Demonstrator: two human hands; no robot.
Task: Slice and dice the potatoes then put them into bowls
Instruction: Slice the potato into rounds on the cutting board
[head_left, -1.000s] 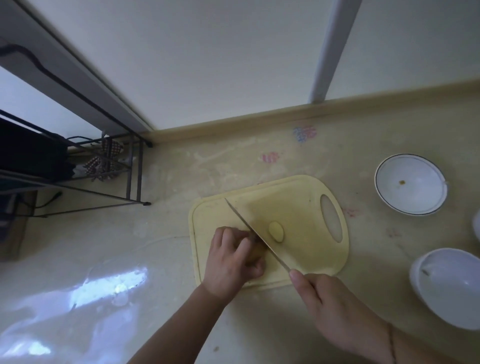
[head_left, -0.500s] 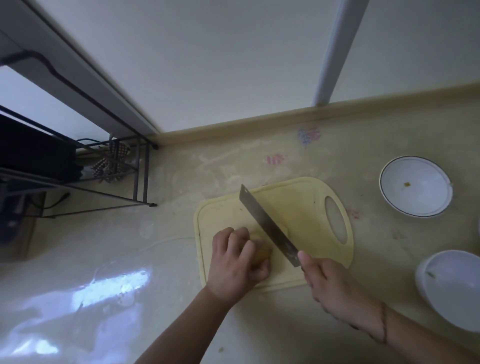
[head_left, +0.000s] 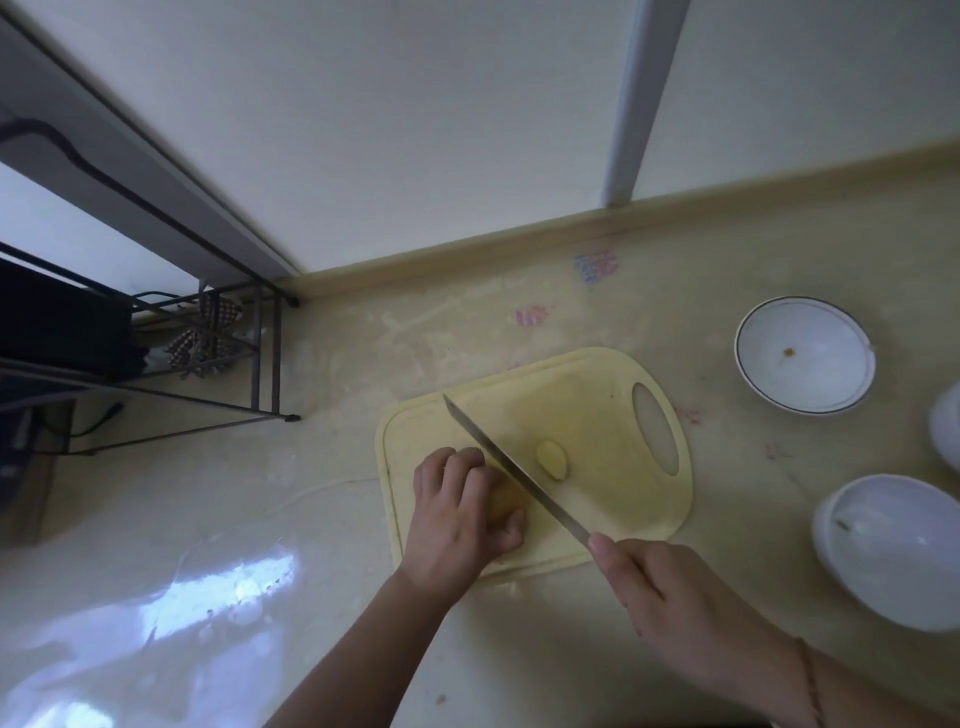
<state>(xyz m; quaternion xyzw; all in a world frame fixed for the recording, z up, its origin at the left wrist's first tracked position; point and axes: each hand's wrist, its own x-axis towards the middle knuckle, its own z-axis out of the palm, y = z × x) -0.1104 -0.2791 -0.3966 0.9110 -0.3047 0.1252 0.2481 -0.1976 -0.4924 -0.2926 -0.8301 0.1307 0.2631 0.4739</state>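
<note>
wall (head_left: 415, 130): plain white, meets the worktop
worktop (head_left: 260, 519): glossy beige, bright glare patch at left
rack (head_left: 208, 364): black wire frame, far left

Most of the potato (head_left: 503, 500) is hidden under the left hand (head_left: 457, 514), just left of the knife (head_left: 514, 467). The knife's handle is buried in the right hand (head_left: 670, 592). Well right of the cutting board (head_left: 613, 410), a third white bowl (head_left: 946, 426) is cut by the frame's edge. The speck in the far bowl (head_left: 805, 356) is too small to identify.

bowls (head_left: 804, 356) 3 | cutting board (head_left: 597, 405) 1 | knife (head_left: 514, 470) 1 | potato pieces (head_left: 552, 459) 2
</note>
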